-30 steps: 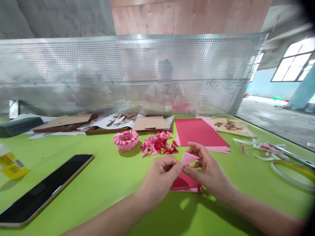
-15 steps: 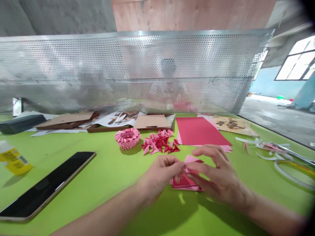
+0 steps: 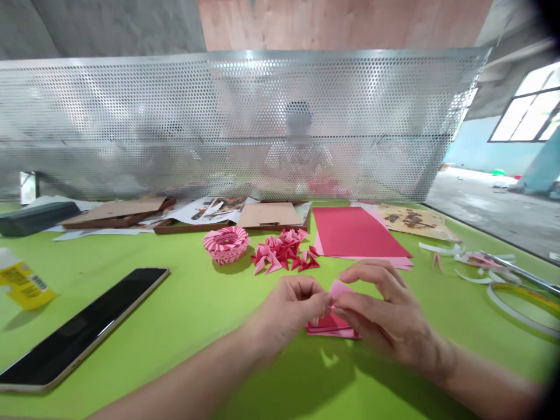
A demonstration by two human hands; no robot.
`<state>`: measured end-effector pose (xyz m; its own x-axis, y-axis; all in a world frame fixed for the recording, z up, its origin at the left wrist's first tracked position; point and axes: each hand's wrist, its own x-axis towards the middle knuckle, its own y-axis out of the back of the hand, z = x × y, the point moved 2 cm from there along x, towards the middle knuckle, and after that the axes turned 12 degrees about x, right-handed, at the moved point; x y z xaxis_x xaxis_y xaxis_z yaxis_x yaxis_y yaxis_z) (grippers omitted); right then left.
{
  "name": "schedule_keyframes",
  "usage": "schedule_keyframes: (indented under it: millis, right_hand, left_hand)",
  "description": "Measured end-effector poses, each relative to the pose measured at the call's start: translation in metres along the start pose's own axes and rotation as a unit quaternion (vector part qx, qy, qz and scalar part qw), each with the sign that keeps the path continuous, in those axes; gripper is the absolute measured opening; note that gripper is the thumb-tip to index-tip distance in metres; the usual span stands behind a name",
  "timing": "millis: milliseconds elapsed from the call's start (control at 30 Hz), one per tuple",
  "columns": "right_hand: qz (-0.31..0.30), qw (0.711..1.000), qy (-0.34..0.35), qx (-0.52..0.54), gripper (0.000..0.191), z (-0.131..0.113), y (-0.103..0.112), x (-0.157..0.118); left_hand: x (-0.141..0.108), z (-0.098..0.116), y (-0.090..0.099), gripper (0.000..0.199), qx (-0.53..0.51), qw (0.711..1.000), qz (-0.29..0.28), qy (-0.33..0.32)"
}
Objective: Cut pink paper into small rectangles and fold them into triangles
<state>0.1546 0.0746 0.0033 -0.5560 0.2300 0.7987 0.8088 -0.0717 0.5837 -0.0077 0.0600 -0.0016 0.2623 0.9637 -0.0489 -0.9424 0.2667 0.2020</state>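
Between my two hands is a small pink paper piece [image 3: 339, 289], raised above a small stack of red and pink paper [image 3: 333, 326] on the green table. My left hand [image 3: 292, 306] pinches its left side with thumb and forefinger. On the other side, my right hand [image 3: 385, 315] grips it between thumb and forefinger, its other fingers curved above. Fingers hide much of the piece. Behind my hands lies a heap of folded red and pink paper pieces [image 3: 284, 249], beside a round pink woven-looking paper bowl [image 3: 226, 245].
Large red sheets [image 3: 359, 232] lie beyond my right hand. A phone [image 3: 83, 326] and a yellow-labelled glue bottle [image 3: 26, 286] are at left. Paper strips, scissors [image 3: 520, 271] and a tape ring [image 3: 520, 312] lie right. A perforated metal screen [image 3: 245, 128] stands behind.
My fingertips have come closer together on the pink piece, whose raised flap now looks narrower. My right forefinger has shifted slightly left. The table items stay in place.
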Motion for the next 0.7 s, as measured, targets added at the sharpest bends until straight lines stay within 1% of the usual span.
schedule_keyframes:
  millis: [133,200,333,500,600,700]
  right_hand:
    - [-0.007,0.996,-0.067,0.066,0.014,0.0014,-0.0041,0.0005]
    - [-0.005,0.993,-0.082,0.088,0.012,0.0021,-0.0058,-0.0004]
    - [-0.02,0.994,-0.066,0.081,0.011,0.0017,-0.0064,-0.0014]
    - [-0.054,0.995,-0.059,0.061,0.011,-0.0011,-0.0067,-0.0004]
    - [-0.059,0.995,-0.055,0.062,0.012,-0.003,-0.0079,0.0]
    - [-0.058,0.994,-0.061,0.075,0.01,-0.0029,-0.0092,0.0002]
  left_hand:
    - [-0.0001,-0.0002,-0.0009,0.024,0.018,1.0,0.003,-0.009]
    - [0.0,-0.0005,-0.0009,0.023,0.021,1.0,0.005,-0.004]
    - [-0.0002,-0.0004,-0.0008,0.021,0.022,1.0,0.007,0.007]
    - [-0.0007,-0.0001,-0.0019,0.018,0.002,1.0,0.002,0.006]
    - [-0.0008,-0.0006,-0.0026,0.015,-0.014,1.0,0.0,0.005]
    - [-0.0004,-0.0012,-0.0027,0.015,-0.006,1.0,-0.003,0.008]
